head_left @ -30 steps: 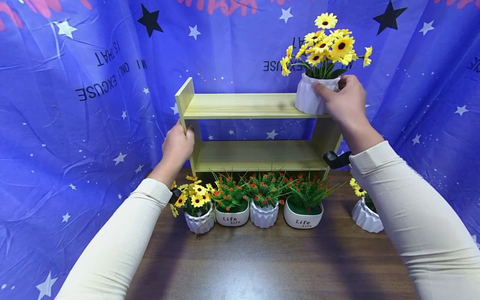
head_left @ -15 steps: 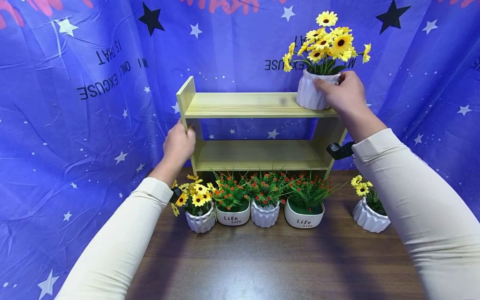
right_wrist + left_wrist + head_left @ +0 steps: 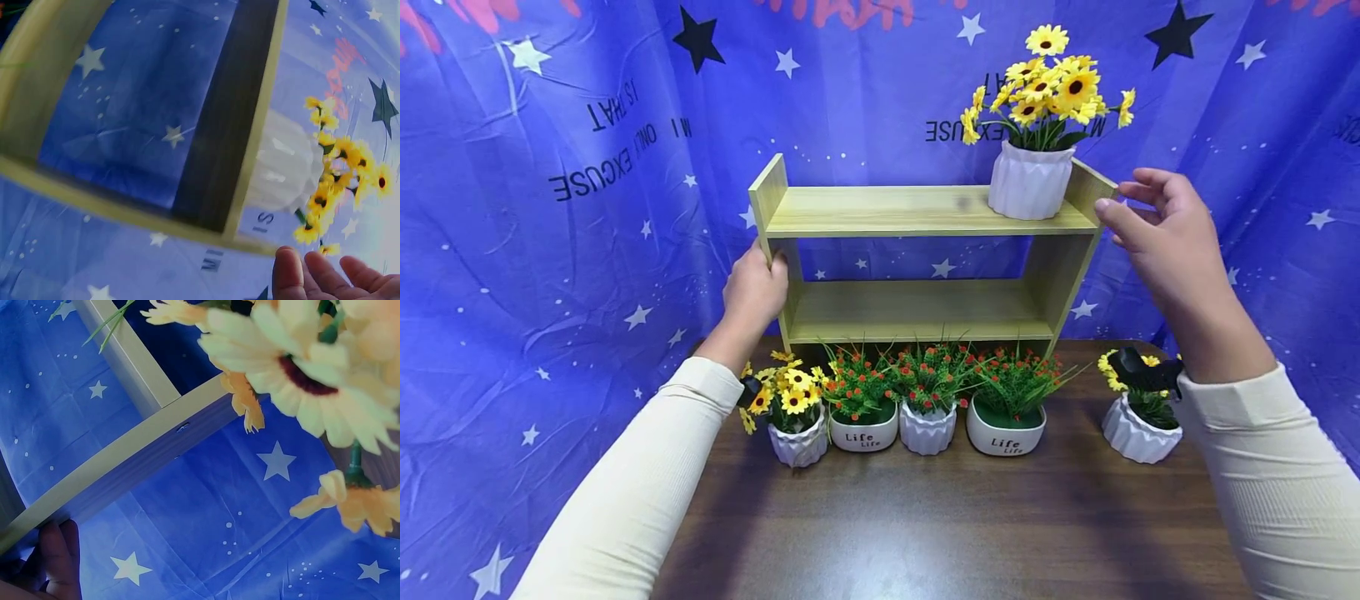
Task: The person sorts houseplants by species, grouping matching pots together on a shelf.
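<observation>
A two-tier wooden shelf stands at the back of the table. My left hand grips its left side panel; in the left wrist view part of that hand shows at the panel's edge. On the top board's right end sits a white fluted pot of yellow flowers, upright. My right hand is off the pot, with its fingers loosely extended beside the right side panel. Whether a fingertip touches that panel, I cannot tell. The right wrist view shows the same hand holding nothing.
Along the shelf's front stand a yellow-flowered pot, two white oval planters and a fluted pot, these three with red flowers. Another yellow-flowered pot stands under my right wrist. A blue star-printed cloth hangs behind.
My right hand has let go of the white flowerpot and moved right and slightly down. The pot stays on the top board. My left hand keeps its grip on the shelf.
</observation>
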Demonstrator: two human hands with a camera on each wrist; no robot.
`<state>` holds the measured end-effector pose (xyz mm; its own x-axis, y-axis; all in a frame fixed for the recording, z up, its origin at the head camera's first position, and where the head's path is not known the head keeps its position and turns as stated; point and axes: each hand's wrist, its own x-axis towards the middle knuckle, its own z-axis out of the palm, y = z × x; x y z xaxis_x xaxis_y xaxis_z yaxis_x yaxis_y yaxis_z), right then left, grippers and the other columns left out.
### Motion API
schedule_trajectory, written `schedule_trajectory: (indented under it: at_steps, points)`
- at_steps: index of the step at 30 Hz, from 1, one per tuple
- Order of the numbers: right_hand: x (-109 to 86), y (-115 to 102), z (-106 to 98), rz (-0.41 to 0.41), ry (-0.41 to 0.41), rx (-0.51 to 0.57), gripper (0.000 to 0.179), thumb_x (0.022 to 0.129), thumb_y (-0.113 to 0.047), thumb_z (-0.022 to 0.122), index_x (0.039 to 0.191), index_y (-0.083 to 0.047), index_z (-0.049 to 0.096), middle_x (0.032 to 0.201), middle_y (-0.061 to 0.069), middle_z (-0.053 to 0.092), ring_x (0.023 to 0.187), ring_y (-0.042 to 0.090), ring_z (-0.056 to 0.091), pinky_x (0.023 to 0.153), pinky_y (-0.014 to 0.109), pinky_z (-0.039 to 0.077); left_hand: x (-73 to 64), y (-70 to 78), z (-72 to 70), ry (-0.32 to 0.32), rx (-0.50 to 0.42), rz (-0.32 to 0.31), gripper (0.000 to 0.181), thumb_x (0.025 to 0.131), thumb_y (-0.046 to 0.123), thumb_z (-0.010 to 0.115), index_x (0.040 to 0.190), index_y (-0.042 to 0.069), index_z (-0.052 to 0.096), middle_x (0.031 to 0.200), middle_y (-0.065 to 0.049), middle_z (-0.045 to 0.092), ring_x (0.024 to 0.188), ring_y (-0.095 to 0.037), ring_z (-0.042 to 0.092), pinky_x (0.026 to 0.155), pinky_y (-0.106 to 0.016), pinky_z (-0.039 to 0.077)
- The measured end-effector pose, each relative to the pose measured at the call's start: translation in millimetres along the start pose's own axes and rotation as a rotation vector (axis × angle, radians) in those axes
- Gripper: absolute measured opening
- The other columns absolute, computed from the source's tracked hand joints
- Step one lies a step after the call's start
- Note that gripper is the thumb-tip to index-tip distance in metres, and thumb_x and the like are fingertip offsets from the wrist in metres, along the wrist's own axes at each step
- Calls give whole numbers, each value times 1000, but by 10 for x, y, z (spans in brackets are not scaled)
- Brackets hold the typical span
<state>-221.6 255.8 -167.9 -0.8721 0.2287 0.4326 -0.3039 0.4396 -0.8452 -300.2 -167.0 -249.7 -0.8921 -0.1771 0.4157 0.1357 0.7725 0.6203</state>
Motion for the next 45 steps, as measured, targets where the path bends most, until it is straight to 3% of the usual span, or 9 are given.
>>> schedule_trajectory:
  at_steps: [9,20,28,35,38,45]
  points:
    - [-450,466,-205,-48,49,-89,51,97,-26,65,142,-16,44,129,-6,54,116,5,55,86,9,44,-10,-6,8,-10,-3,4,37,102,29,41,132,10,53,132,-22,59,112,-48,58,85,-63,45]
    - [-753,948,-256,-42,74,-99,45,95,-21,67,136,-19,50,119,-17,56,105,-6,55,77,6,42,-9,2,16,-1,6,12,35,102,29,42,128,9,54,131,-21,60,115,-47,57,87,-64,45]
    - [-921,1288,-269,-82,84,-227,54,93,-22,71,138,-1,51,115,-21,56,97,-13,53,76,3,40,-11,6,5,3,14,18,34,102,27,43,128,9,54,131,-21,60,114,-46,58,87,-63,45]
    - [-1102,1549,-276,-56,38,-201,48,93,-19,70,133,2,52,110,-26,53,98,-14,53,76,3,41,-14,6,-8,-6,11,17,34,102,27,43,129,10,54,131,-21,60,115,-47,58,88,-62,45]
    - [-1188,1641,-296,-24,32,-234,48,93,-21,70,131,3,53,108,-22,54,95,-14,53,72,5,42,-18,18,-8,-16,8,11,34,102,27,43,130,10,53,132,-21,60,115,-46,57,89,-62,45]
    - [-1312,1798,-354,36,14,-320,54,93,-29,70,133,3,52,109,-1,62,89,-17,48,66,8,42,-23,16,-14,-6,4,0,34,102,26,44,130,10,54,132,-20,60,116,-46,57,89,-63,44]
